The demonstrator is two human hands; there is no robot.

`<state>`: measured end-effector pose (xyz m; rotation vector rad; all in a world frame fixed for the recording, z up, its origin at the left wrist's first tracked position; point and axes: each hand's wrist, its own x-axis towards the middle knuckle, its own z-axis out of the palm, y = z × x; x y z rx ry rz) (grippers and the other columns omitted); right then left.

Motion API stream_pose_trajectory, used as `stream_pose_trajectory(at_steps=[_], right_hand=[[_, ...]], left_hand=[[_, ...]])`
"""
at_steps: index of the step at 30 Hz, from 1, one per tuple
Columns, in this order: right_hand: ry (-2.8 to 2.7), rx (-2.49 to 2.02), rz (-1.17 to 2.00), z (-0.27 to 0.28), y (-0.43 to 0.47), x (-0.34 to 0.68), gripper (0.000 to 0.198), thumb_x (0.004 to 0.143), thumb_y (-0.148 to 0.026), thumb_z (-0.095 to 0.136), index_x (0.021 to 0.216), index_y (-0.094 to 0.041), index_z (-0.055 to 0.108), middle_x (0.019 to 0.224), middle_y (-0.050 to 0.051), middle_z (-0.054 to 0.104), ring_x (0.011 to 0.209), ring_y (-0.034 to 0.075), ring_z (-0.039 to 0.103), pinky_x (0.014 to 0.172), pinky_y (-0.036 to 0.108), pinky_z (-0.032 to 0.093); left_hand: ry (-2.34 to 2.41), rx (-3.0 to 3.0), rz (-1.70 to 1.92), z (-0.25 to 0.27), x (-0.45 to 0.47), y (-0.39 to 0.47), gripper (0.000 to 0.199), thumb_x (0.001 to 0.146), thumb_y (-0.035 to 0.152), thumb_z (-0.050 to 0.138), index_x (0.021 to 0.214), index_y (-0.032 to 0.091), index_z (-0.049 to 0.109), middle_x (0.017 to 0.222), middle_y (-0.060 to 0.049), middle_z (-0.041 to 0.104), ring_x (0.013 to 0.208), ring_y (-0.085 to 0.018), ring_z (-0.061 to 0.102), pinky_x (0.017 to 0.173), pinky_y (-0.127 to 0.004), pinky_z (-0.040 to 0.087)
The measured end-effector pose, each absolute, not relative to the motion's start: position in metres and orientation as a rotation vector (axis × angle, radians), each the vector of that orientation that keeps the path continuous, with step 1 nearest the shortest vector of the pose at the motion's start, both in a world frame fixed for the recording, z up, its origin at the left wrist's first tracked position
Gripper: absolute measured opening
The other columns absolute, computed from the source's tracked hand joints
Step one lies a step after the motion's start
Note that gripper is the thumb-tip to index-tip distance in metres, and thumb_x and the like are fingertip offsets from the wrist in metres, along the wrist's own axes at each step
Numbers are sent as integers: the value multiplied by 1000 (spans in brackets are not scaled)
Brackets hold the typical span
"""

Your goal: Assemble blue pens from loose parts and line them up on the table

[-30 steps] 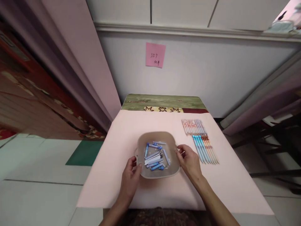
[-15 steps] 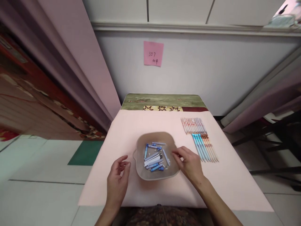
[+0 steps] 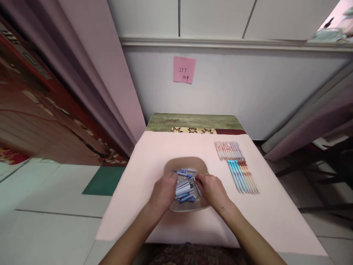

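A greyish-beige plastic bin [image 3: 190, 209] sits on the cloth-covered table, with loose blue pen parts [image 3: 188, 198] and white refills [image 3: 183, 188] inside. Both of my hands reach into it. My left hand [image 3: 163, 188] is closed at the bin's left side, its fingertips beside a blue pen part [image 3: 182, 174]; the hand hides whatever is in its fingers. At the right side, my right hand [image 3: 211, 187] is pinched over a pale blue pen barrel [image 3: 199, 190], which shows partly beneath the fingers. Whether that barrel is gripped or only touched is unclear.
To the right lie a row of clear-barrelled pens [image 3: 229, 151], several blue pens [image 3: 237, 176] and several beige-brown pens [image 3: 249, 176]. The pale pink cloth [image 3: 132, 206] covers most of the table. A white wall with a pink note [image 3: 184, 70] stands behind.
My left hand has moved right from beside the bin into it, and its fingers have closed. My right hand has shifted inward from the right rim onto the pen parts. The view has tilted slightly.
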<state>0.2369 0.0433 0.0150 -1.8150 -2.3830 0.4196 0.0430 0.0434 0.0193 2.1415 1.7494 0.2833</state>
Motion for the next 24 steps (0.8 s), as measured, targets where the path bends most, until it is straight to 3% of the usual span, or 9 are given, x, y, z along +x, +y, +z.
stream_pose_trajectory(at_steps=[6, 11, 16, 20, 24], right_hand=[[-2040, -1701, 388, 25, 28, 266, 18, 90, -28, 50, 83, -22, 65, 78, 2, 68, 74, 16, 64, 69, 23, 42], [-1900, -1677, 350, 26, 19, 282, 24, 92, -34, 48, 83, -22, 67, 77, 3, 69, 68, 16, 63, 66, 24, 43], [-1838, -1672, 312, 21, 17, 288, 28, 92, -39, 47, 84, -21, 68, 79, 4, 70, 67, 16, 64, 63, 24, 43], [-1797, -1704, 292, 16, 14, 298, 26, 91, -39, 49, 84, -22, 68, 79, 3, 71, 66, 16, 64, 60, 24, 42], [-1770, -1743, 310, 13, 13, 303, 22, 89, -37, 53, 84, -23, 68, 78, 0, 70, 65, 14, 63, 63, 24, 42]], left_hand=[[1848, 2096, 175, -9, 81, 70, 26, 80, 2, 41, 90, 8, 64, 76, -24, 67, 76, -35, 67, 71, -44, 46], [1887, 2050, 178, -17, 82, 76, 25, 80, 2, 41, 92, 9, 63, 79, -25, 68, 80, -34, 67, 73, -43, 46], [1895, 2006, 236, -12, 72, 79, 23, 73, 4, 48, 88, 13, 63, 75, -19, 68, 78, -31, 66, 71, -39, 45], [1843, 2012, 363, 3, 51, 74, 20, 74, 14, 54, 89, 21, 65, 83, -11, 69, 80, -27, 63, 71, -35, 44], [1591, 1582, 833, 21, 31, 60, 16, 75, 28, 61, 89, 22, 65, 74, -3, 64, 63, -17, 56, 58, -28, 42]])
